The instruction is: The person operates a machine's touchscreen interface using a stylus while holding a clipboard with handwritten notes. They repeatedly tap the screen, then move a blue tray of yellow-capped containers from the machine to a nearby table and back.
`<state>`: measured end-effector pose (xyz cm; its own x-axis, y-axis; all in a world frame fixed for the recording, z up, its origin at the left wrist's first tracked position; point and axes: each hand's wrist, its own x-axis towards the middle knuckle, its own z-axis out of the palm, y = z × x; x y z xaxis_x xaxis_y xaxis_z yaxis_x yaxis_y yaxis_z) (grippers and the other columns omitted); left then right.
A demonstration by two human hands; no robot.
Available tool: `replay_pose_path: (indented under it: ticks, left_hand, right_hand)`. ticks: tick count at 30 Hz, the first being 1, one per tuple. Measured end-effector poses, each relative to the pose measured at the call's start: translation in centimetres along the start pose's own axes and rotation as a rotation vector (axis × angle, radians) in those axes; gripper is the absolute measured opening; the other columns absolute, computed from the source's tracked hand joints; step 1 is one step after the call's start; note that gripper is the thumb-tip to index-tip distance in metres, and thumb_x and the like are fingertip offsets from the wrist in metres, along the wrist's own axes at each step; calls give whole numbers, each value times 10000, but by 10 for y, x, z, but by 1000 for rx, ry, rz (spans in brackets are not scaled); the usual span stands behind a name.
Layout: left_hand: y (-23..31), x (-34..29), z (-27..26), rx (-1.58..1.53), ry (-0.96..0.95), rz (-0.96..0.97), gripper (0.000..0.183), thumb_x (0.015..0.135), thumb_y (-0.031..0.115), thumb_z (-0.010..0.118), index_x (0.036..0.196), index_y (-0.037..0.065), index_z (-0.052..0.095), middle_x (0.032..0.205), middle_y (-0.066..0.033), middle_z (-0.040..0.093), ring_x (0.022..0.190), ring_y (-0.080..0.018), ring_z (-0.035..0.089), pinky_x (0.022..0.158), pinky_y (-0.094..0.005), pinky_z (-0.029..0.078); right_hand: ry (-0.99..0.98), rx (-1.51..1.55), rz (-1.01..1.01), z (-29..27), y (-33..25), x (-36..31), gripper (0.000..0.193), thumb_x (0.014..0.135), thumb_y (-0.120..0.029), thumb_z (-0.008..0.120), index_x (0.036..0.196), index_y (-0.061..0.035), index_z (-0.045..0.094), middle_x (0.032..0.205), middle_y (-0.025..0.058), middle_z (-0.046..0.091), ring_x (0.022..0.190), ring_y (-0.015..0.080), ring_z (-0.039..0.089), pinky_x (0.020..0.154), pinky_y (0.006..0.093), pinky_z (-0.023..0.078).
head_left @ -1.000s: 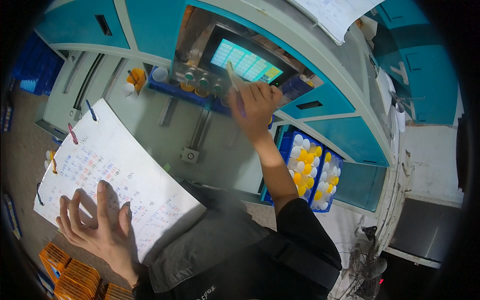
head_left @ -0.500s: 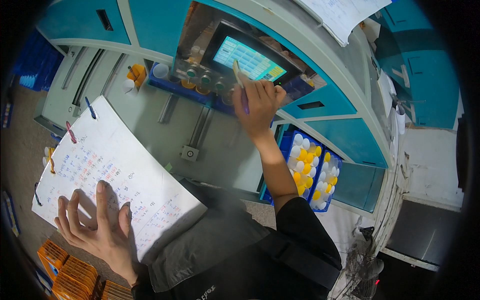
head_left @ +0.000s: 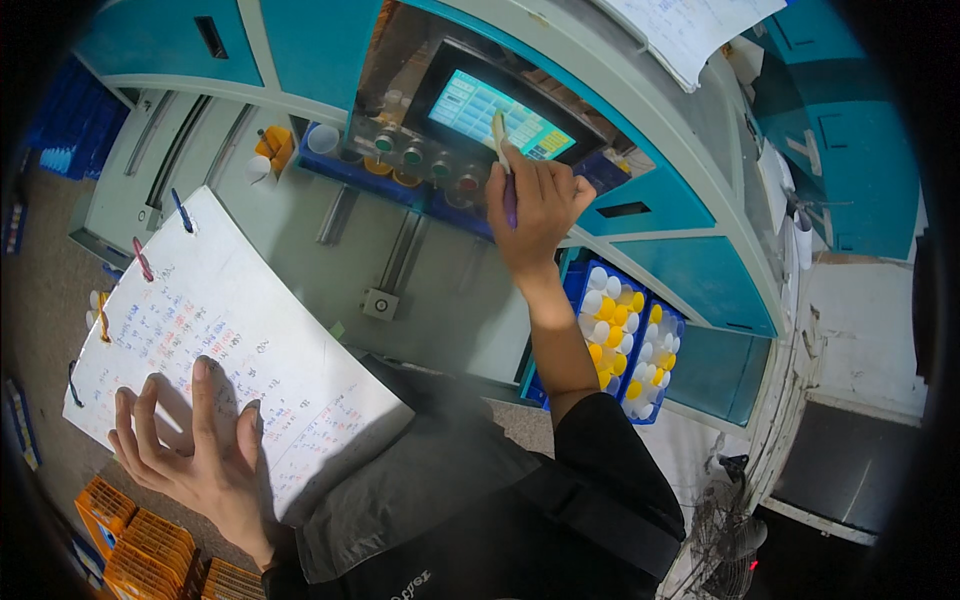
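Observation:
My left hand [head_left: 195,460] lies with spread fingers on the page of a thick ring-bound notebook [head_left: 290,360], which is covered in blue and red handwriting. The notebook rests tilted against my lap, with coloured rings along its left edge. My right hand [head_left: 540,205] is closed around a slim pen-like stick [head_left: 504,150], pale at its upper end and purple lower down. Its pale tip is over the lit touch screen [head_left: 510,115] of a control panel. Whether the tip touches the glass, I cannot tell. Below the screen sits a row of round buttons [head_left: 425,160].
Blue trays [head_left: 640,350] of white and yellow cups stand right of my forearm. A machine bed with rails [head_left: 400,255] lies behind the notebook. Orange crates [head_left: 150,555] are at the lower left, a wire fan [head_left: 725,540] at the lower right. More papers [head_left: 690,35] lie on top.
My right hand has moved a little to the right, and the stick's tip has shifted right across the screen. My left hand and the notebook are nearly unmoved.

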<state>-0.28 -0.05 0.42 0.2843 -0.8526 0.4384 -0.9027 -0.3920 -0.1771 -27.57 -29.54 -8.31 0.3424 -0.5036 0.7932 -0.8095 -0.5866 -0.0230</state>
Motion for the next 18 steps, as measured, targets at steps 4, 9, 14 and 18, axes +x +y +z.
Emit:
replay_pose_path:
  ticks: [4, 9, 14, 18]
  left_hand:
    - [1, 0, -1, -4, -13, -5, 583, 865, 734, 609, 1367, 440, 630, 1441, -39, 463, 1487, -303, 303, 1271, -577, 156]
    - [1, 0, -3, 7, -23, -5, 585, 866, 722, 618, 1378, 437, 622, 1446, -43, 457, 1488, -304, 301, 1272, -579, 155]
    - [3, 3, -3, -7, -15, -6, 579, 862, 703, 640, 1374, 434, 623, 1446, -42, 454, 1492, -302, 293, 1274, -578, 152]
    - [4, 2, -3, -6, -14, -12, 580, 852, 692, 664, 1368, 430, 627, 1449, -35, 454, 1494, -296, 287, 1275, -573, 153]
  right_hand:
    - [-29, 31, -27, 4, -4, -8, 259, 859, -170, 715, 1113, -116, 714, 815, -17, 630, 808, 176, 591, 836, 411, 317]
    - [-15, 20, -18, 5, -5, -9, 241, 854, -177, 722, 1088, -121, 716, 845, -19, 661, 815, 167, 597, 827, 396, 325]
    - [-29, 9, -13, 0, -1, -10, 235, 841, -174, 731, 1070, -122, 725, 832, -17, 656, 813, 167, 598, 830, 401, 325]
    - [-72, 40, 30, -7, -1, -21, 221, 847, -156, 731, 1062, -115, 758, 829, 8, 669, 853, 171, 587, 867, 396, 303]
